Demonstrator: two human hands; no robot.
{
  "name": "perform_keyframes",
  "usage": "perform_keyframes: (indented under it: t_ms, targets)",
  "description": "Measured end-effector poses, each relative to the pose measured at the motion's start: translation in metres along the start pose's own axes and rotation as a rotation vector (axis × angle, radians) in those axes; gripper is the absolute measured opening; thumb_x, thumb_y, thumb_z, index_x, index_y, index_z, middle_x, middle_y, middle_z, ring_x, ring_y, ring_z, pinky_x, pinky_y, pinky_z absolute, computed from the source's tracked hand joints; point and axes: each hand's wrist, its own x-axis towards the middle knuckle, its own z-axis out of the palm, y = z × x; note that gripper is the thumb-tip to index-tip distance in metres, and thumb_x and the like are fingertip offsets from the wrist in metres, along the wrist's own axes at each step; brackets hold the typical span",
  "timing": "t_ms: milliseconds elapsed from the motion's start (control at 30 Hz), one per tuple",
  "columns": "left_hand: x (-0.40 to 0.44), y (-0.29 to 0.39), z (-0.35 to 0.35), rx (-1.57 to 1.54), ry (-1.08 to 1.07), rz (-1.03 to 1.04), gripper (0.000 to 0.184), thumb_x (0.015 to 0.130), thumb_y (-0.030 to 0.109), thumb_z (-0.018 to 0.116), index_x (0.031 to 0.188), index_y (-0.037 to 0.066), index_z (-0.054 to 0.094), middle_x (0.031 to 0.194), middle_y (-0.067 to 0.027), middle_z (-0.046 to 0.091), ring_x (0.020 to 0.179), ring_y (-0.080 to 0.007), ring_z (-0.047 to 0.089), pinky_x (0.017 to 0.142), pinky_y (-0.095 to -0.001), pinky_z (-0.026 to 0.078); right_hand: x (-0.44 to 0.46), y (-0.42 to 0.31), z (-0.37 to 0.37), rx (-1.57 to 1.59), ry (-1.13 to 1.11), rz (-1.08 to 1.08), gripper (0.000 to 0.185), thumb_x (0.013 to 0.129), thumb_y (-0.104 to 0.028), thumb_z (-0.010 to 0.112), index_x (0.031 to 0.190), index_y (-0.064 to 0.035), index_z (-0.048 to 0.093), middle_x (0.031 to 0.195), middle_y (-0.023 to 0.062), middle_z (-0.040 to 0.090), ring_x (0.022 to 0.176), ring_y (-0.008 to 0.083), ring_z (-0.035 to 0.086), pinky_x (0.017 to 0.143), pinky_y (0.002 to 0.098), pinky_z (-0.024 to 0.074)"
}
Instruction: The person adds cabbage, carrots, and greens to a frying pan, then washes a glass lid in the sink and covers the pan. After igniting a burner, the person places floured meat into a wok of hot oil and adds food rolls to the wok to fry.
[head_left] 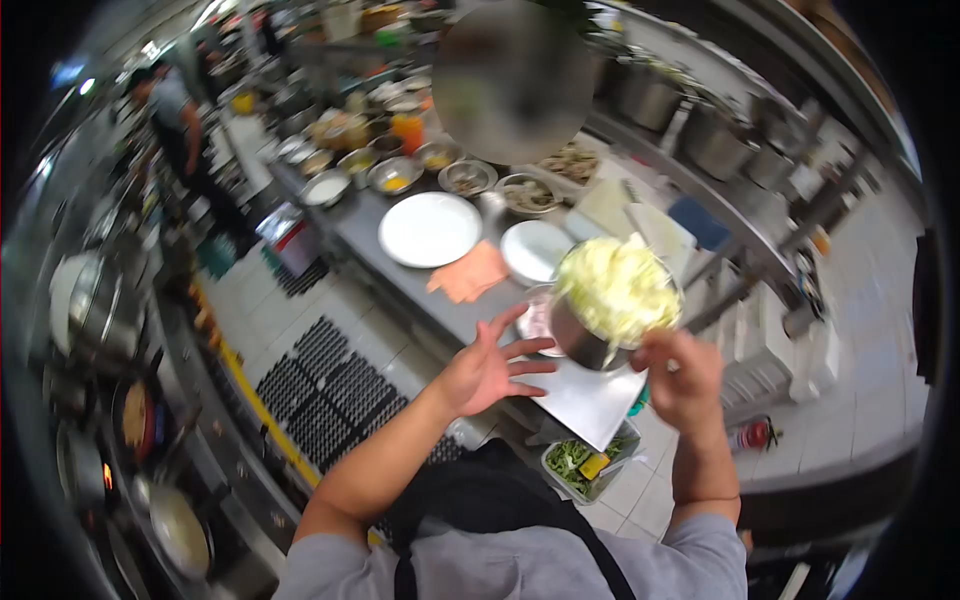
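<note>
A metal pot is heaped above its rim with shredded pale green cabbage. My left hand is at the pot's left, fingers spread and nothing in them. Close to the pot's lower right rim is my right hand, its fingers curled in and blurred; whether they touch the rim or pinch a shred of cabbage is unclear. Under the pot's near side lies a flat metal tray. A bowl with something pinkish is partly hidden behind the pot.
Along the steel counter stand a large white plate, a smaller plate, an orange cloth and several metal bowls. A bin of greens is below. At left are a stove with pans and another person.
</note>
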Motion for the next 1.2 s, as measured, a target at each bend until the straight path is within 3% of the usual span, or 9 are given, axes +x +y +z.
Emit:
perform_keyframes:
  t_ms: [67,167,300,367,433,567,700,833,1200]
  targets:
    - [-0.015,0.002,-0.004,-0.127,0.046,0.085,0.090,0.081,0.076,0.038,0.149,0.022,0.018,0.143,-0.0115,0.042,0.124,-0.0343,0.049,0.097,-0.0651,0.040,-0.002,0.007,0.048,-0.096,-0.197,-0.308,0.029,0.067,0.004,0.061,0.094,-0.0079,0.060,0.061,0.0047,0.056,0.052,0.0275,0.057,0.047,0.0392,0.0436]
    - [-0.061,0.002,-0.042,-0.060,0.270,0.161,0.088,0.082,0.077,0.039,0.144,0.014,0.037,0.141,-0.0117,0.046,0.127,-0.0316,0.048,0.102,-0.0559,0.040,-0.010,0.008,0.129,0.153,-0.318,-0.446,0.026,0.069,-0.003,0.063,0.094,-0.0093,0.059,0.065,0.0071,0.054,0.055,0.0284,0.056,0.050,0.0387,0.0444]
    - [-0.145,0.007,-0.079,-0.220,0.501,0.338,0.069,0.092,0.054,0.045,0.140,0.005,0.040,0.141,-0.0159,0.046,0.128,-0.0319,0.046,0.109,-0.0480,0.035,0.012,-0.019,0.202,0.298,-0.579,-0.635,0.026,0.074,-0.007,0.066,0.099,-0.0082,0.061,0.065,0.0081,0.057,0.056,0.0289,0.058,0.053,0.0377,0.0461]
    - [-0.187,0.014,-0.085,-0.182,0.598,0.456,0.061,0.093,0.045,0.046,0.137,0.002,0.044,0.135,-0.0165,0.052,0.124,-0.0304,0.051,0.106,-0.0458,0.039,0.041,-0.052,0.220,0.390,-0.869,-0.456,0.026,0.077,-0.013,0.071,0.102,-0.0067,0.063,0.067,0.0097,0.061,0.060,0.0304,0.061,0.056,0.0372,0.0485]
    - [-0.227,0.021,-0.098,-0.140,0.653,0.540,0.057,0.093,0.045,0.047,0.138,0.010,0.041,0.130,-0.0122,0.055,0.117,-0.0283,0.057,0.090,-0.0464,0.053,0.072,-0.075,0.251,0.537,-0.850,-0.294,0.030,0.072,-0.019,0.079,0.094,-0.0034,0.066,0.070,0.0103,0.062,0.064,0.0306,0.062,0.064,0.0380,0.0515]
    - [-0.280,0.059,-0.099,-0.086,0.775,0.761,0.053,0.093,0.043,0.047,0.135,0.011,0.042,0.124,-0.0110,0.058,0.110,-0.0252,0.061,0.087,-0.0443,0.055,0.130,-0.167,0.344,0.653,-0.796,-0.763,0.055,0.070,-0.029,0.080,0.111,-0.0007,0.058,0.116,0.0174,0.056,0.103,0.0360,0.055,0.087,0.0407,0.0467]
    - [-0.351,0.103,-0.129,-0.123,0.793,0.928,0.049,0.096,0.042,0.044,0.132,0.010,0.045,0.120,-0.0104,0.061,0.106,-0.0233,0.063,0.086,-0.0399,0.055,0.151,-0.264,0.446,0.664,-0.995,-1.099,0.071,0.068,-0.035,0.078,0.126,-0.0049,0.051,0.132,0.0174,0.047,0.123,0.0390,0.043,0.102,0.0460,0.0380]
    - [-0.392,0.141,-0.123,-0.098,0.962,0.984,0.047,0.097,0.040,0.039,0.129,0.007,0.049,0.123,-0.0108,0.060,0.112,-0.0234,0.060,0.096,-0.0392,0.049,0.180,-0.314,0.483,0.726,-1.071,-1.178,0.069,0.067,-0.030,0.078,0.127,-0.0075,0.051,0.132,0.0167,0.046,0.123,0.0395,0.041,0.102,0.0468,0.0369]
    - [-0.430,0.234,-0.161,-0.190,1.082,1.405,0.050,0.096,0.044,0.041,0.123,0.004,0.052,0.114,-0.0132,0.062,0.102,-0.0245,0.063,0.087,-0.0387,0.053,0.243,-0.401,0.602,0.852,-1.013,-1.378,0.050,0.062,-0.020,0.073,0.109,-0.0100,0.060,0.111,0.0103,0.054,0.100,0.0327,0.050,0.084,0.0427,0.0410]
